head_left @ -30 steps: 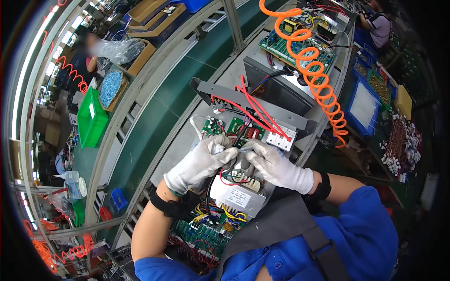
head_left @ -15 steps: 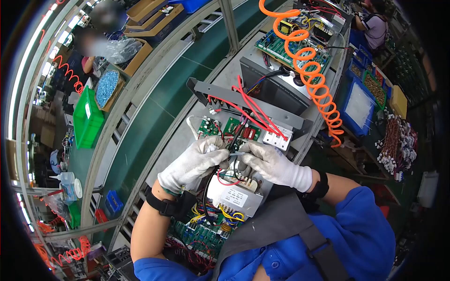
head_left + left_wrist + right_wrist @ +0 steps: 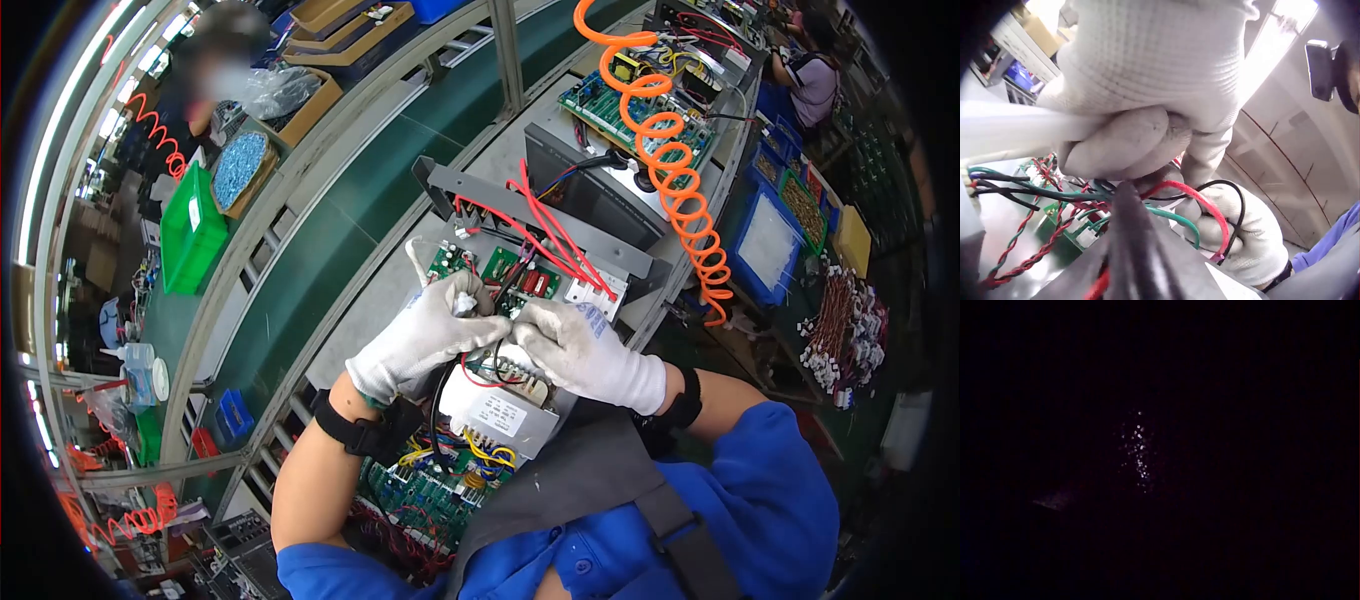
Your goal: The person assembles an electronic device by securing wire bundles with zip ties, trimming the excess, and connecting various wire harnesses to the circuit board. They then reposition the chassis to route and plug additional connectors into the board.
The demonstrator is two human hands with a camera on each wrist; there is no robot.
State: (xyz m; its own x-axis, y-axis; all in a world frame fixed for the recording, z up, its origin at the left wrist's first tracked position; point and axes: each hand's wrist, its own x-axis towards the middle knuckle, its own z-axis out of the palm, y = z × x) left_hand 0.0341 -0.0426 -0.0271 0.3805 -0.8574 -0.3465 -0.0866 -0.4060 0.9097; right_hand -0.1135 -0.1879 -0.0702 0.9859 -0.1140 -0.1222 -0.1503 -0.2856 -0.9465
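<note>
In the head view my gloved left hand (image 3: pixel 425 335) pinches at a bundle of wires above a metal-cased transformer (image 3: pixel 500 412). A white piece (image 3: pixel 464 304) shows in its curled palm. Teal and black wires (image 3: pixel 1054 194) run to the left fingertips in the left wrist view, beside a looping red wire (image 3: pixel 1207 203). My gloved right hand (image 3: pixel 590 355) meets the left fingertips, thumb and forefinger pinched together where a thin pale strip showed. Its fingers largely hide what it holds. Green circuit boards (image 3: pixel 520 275) lie just beyond both hands. The right wrist view is almost black.
A grey metal bracket (image 3: pixel 540 215) with red cables stands behind the boards. Orange coiled hose (image 3: pixel 670 160) hangs at the right. A green bin (image 3: pixel 195 230) sits left, past the conveyor (image 3: pixel 345 225). Blue trays (image 3: pixel 765 245) and bundled wires (image 3: pixel 840 325) stand right; other people work nearby.
The hands have drawn closer at the wire bundle, and the pale strip seen between them half a second ago is now mostly hidden. The head view has shifted slightly.
</note>
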